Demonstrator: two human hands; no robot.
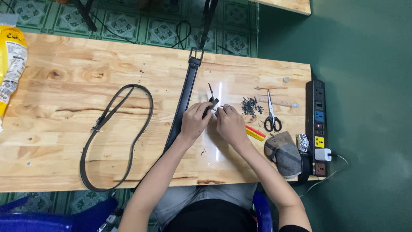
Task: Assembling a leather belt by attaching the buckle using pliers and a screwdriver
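My left hand (195,121) and my right hand (231,124) meet over the middle of a wooden table (64,77). Both pinch a small dark piece (212,102) with a thin strip sticking up from it. My left hand lies right beside a long black belt (185,96) that runs from the table's far edge, buckle end, down to its near edge. A ring shows on a finger of my right hand. What exactly sits between the fingers is too small to tell.
A thin black strap (128,141) lies looped at the left. To the right of my hands are a pile of dark scraps (250,105), black-handled scissors (271,116), a yellow-and-red tool (255,132), a grey pouch (284,154), a wristwatch (303,143), a power strip (319,124). A yellow bag (10,60) sits at far left.
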